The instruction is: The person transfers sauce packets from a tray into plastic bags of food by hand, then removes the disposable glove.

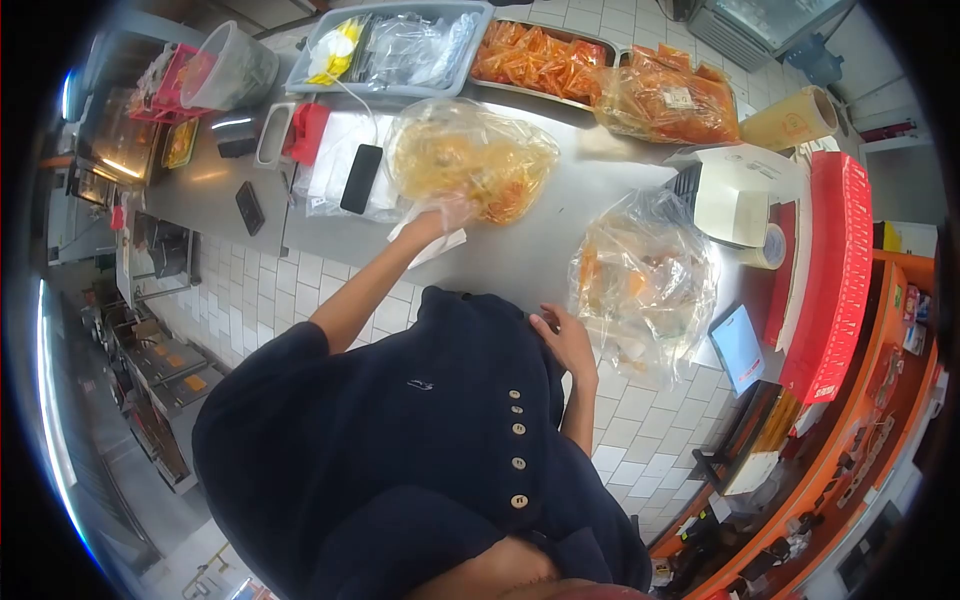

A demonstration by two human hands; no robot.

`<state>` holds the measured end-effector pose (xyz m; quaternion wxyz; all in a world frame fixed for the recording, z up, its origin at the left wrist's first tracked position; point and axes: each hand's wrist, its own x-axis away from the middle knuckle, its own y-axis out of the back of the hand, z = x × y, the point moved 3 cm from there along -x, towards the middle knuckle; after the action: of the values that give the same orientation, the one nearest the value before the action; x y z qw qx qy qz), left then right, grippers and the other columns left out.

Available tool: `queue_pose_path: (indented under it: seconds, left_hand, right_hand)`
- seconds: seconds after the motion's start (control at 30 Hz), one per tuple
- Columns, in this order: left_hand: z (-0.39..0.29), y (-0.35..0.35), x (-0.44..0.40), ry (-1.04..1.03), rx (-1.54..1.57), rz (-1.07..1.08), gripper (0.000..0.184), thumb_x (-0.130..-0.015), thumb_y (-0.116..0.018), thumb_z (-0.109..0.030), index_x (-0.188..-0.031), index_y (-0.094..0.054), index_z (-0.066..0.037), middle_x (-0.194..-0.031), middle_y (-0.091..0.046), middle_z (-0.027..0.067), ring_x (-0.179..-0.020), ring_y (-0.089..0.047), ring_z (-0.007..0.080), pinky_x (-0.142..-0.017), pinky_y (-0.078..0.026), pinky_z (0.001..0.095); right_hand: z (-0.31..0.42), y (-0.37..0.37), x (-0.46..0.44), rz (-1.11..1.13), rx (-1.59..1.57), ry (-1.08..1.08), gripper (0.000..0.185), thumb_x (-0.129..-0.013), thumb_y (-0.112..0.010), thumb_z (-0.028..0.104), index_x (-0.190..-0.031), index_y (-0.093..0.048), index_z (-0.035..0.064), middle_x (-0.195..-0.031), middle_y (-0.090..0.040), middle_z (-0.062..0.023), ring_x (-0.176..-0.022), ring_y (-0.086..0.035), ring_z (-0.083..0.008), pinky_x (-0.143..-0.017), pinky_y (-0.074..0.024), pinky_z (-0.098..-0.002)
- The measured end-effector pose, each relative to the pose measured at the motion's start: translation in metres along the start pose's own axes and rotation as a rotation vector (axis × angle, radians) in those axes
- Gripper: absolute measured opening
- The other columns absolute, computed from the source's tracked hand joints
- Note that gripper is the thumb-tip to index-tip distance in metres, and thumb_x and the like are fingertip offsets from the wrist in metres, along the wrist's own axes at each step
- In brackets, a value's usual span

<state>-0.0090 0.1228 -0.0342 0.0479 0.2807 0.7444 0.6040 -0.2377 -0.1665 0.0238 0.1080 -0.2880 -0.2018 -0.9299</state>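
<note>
My left hand (pixel 452 213) reaches to the near edge of a clear plastic bag (pixel 470 150) with yellowish and orange contents, lying on the steel table. Clear plastic covers the fingers, so I cannot make out whether they grip anything. My right hand (pixel 566 342) hangs at the table's front edge, holding nothing, fingers loosely bent and apart. Just right of it lies a second clear bag (pixel 645 280) with pale and orange contents, partly over the edge. A white paper or tissue (pixel 440 246) is under my left wrist.
A black phone (pixel 361 179) lies left of the first bag. Along the back stand a blue-grey tub (pixel 400 88) of plastic bags and a metal tray (pixel 545 65) of orange-red packets. A large orange-red bag (pixel 670 98), a wrap roll (pixel 790 118) and a red box (pixel 835 270) are to the right.
</note>
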Motion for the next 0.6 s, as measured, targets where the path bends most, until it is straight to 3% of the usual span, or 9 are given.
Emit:
queue_pose_path:
  seconds: [0.1, 0.2, 0.6]
  left_hand:
    - [-0.009, -0.024, -0.016, -0.116, 0.049, 0.263, 0.032, -0.100, -0.050, -0.020, -0.110, -0.068, 0.004, -0.086, -0.071, 0.0232, -0.085, -0.070, 0.0399, -0.083, -0.055, 0.0504]
    - [-0.004, -0.022, -0.026, -0.095, 0.033, 0.283, 0.032, -0.100, -0.050, -0.021, -0.111, -0.068, 0.003, -0.088, -0.071, 0.0231, -0.086, -0.069, 0.0400, -0.084, -0.055, 0.0502]
    - [0.003, -0.007, -0.035, -0.079, 0.056, 0.302, 0.032, -0.100, -0.052, -0.024, -0.113, -0.068, 0.001, -0.093, -0.071, 0.0230, -0.089, -0.069, 0.0400, -0.087, -0.055, 0.0493]
  right_hand:
    - [0.003, -0.004, 0.000, -0.006, -0.064, 0.032, 0.060, -0.099, -0.070, 0.045, -0.137, -0.064, -0.0009, -0.133, -0.070, -0.0231, -0.126, -0.066, -0.0373, -0.105, -0.0516, -0.0440]
    - [0.002, -0.007, 0.000, -0.038, -0.083, 0.067, 0.054, -0.099, -0.072, 0.038, -0.137, -0.064, -0.0003, -0.128, -0.071, -0.0245, -0.121, -0.069, -0.0361, -0.103, -0.0542, -0.0437]
    - [0.003, -0.016, -0.013, -0.081, -0.125, 0.097, 0.053, -0.100, -0.072, 0.036, -0.138, -0.063, -0.0007, -0.125, -0.072, -0.0222, -0.118, -0.070, -0.0319, -0.099, -0.0559, -0.0416]
